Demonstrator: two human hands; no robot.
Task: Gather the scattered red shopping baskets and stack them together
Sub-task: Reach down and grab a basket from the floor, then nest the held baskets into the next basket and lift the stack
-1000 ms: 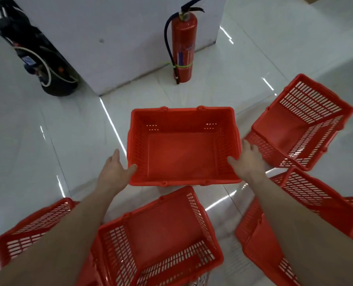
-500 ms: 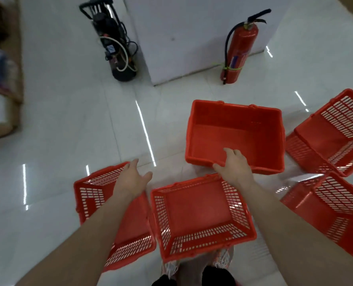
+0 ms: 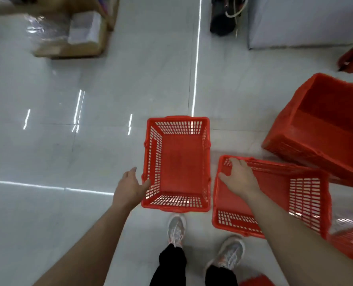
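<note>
A red mesh basket [image 3: 183,162] stands upright on the floor just ahead of my feet. My left hand [image 3: 131,186] is open beside its near-left corner, thumb touching the rim. A second red mesh basket [image 3: 274,190] sits to its right, turned at an angle. My right hand [image 3: 238,175] lies over that basket's far-left corner, fingers spread and relaxed on the rim. A larger red basket [image 3: 326,124] with solid walls stands at the right, behind the second one. Parts of further red baskets show at the lower right edge [image 3: 350,242] and the bottom [image 3: 256,282].
The floor is glossy white tile [image 3: 89,141]. Cardboard boxes [image 3: 68,38] wrapped in plastic lie at the top left. A black machine [image 3: 223,17] and a white pillar [image 3: 305,21] stand at the top right, with a red fire extinguisher [image 3: 352,56] beside them. My shoes [image 3: 176,230] are below the baskets.
My view swung left and down. Both hands left the solid-walled basket; the left one now touches the centre mesh basket and the right one rests on the mesh basket beside it.
</note>
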